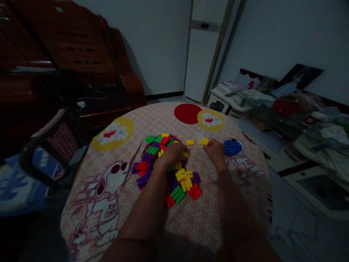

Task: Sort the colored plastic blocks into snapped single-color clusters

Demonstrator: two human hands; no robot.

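Observation:
A mixed pile of plastic building blocks [178, 194] in red, green, purple and yellow lies at the middle of the round table. My left hand [174, 153] is over the pile, its fingers curled down on a yellow block [185, 154]; the fingertips are partly hidden. To the right, my right hand [216, 151] has thumb and finger closed at yellow blocks [204, 141] on the cloth. Another yellow block [190, 142] lies alone between the two hands. A tight cluster of blue blocks [233, 147] sits right of my right hand.
A patterned tablecloth [147, 116] covers the table. A chair [51, 145] stands at the left, with a wooden sofa [81, 62] behind. Along the right runs a low cabinet [308, 178] under a cluttered glass top. A tall white unit [203, 58] stands at the back.

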